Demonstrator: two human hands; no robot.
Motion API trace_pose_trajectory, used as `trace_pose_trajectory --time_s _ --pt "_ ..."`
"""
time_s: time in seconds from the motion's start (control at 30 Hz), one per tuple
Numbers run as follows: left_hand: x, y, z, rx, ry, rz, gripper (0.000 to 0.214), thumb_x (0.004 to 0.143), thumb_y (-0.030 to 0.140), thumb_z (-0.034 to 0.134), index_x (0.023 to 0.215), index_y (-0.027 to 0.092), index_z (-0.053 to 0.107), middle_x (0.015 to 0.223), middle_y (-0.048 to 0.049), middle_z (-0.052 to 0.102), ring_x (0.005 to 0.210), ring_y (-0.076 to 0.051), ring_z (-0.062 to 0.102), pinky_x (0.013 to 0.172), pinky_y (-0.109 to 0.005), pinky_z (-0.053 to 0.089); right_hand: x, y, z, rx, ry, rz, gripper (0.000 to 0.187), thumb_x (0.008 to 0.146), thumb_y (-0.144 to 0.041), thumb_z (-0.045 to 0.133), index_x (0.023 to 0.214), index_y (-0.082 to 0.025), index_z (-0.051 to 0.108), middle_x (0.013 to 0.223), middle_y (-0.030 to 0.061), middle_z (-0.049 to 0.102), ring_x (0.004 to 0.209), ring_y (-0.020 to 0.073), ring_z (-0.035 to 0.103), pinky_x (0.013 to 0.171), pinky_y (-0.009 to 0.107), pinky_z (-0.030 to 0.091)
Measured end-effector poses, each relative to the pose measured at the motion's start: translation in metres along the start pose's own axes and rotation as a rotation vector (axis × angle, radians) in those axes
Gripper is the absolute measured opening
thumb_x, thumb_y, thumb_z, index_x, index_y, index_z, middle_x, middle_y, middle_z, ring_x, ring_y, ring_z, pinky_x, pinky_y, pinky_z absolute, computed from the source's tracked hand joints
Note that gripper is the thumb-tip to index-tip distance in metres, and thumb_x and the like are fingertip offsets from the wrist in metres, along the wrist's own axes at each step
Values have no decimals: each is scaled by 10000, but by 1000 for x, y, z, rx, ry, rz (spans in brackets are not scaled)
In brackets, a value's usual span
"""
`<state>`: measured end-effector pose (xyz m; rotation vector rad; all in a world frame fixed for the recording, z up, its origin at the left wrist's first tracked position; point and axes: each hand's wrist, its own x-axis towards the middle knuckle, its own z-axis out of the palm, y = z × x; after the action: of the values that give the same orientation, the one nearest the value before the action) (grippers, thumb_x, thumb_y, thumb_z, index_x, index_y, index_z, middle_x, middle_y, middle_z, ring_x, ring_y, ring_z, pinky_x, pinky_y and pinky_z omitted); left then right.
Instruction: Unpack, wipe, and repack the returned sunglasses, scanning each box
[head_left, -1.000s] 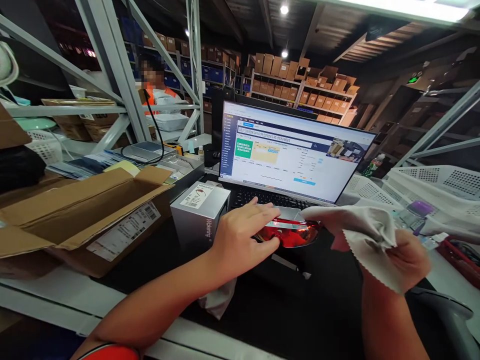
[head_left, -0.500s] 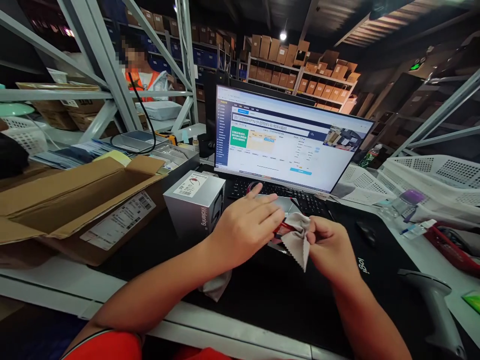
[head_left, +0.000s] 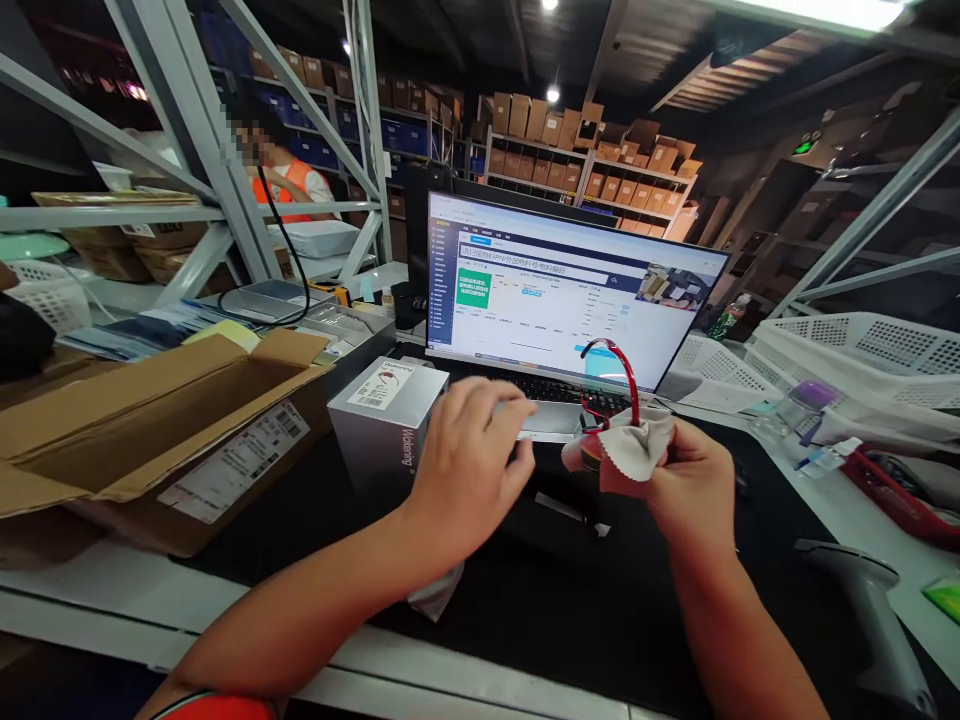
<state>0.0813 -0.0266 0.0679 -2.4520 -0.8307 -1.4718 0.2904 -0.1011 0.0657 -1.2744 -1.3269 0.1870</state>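
A pale grey cleaning cloth (head_left: 639, 446) with a zigzag edge is pinched in my right hand (head_left: 694, 480). The cloth is folded round part of a pair of red glasses (head_left: 632, 375), whose curved temple sticks up in front of the monitor. Cloth and fingers hide much of the frame. My left hand (head_left: 469, 460) is apart from the glasses, palm down with loosely bent, separated fingers and nothing in it. Just left of that hand stands a silver-grey product box (head_left: 375, 430) with a white label. A grey pouch-like piece (head_left: 436, 597) lies under my left forearm.
An opened cardboard carton (head_left: 225, 470) is at the left. A monitor (head_left: 540, 290) and keyboard (head_left: 540, 385) stand ahead. On the right are a barcode scanner (head_left: 862, 600), white baskets (head_left: 870, 350) and a red tray (head_left: 892, 500). Another person (head_left: 289, 185) sits beyond the metal frame.
My left hand has come off the glasses and drawn back left. My right hand has shifted right and up with glasses and cloth, and the red temple now shows upright.
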Motion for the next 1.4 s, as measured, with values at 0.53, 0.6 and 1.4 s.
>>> trace_pose_trajectory --time_s 0.53,0.6,1.4 --pt "-15 13 32 -53 -55 266 268 930 176 551 1193 130 573 1155 -135 709 1148 -272 626 1127 -496 435 -15 -11 16 -27 -6 -150 333 650 -28 570 522 -211 323 456 -88 369 431 53 301 413 185 240" --pt "-12 14 30 -85 -65 306 231 931 159 569 1161 154 596 1175 -120 710 1173 -264 613 1115 -474 454 -8 -7 6 158 80 57 374 655 -63 663 528 -217 347 472 -82 417 428 59 343 403 181 281" --pt "-11 2 35 -334 52 295 155 851 256 733 935 178 629 918 -70 723 981 -228 658 1078 -488 461 1 -5 36 842 -241 273 386 699 -413 865 1041 -254 782 1126 64 764 1044 304 705 954 459 565"
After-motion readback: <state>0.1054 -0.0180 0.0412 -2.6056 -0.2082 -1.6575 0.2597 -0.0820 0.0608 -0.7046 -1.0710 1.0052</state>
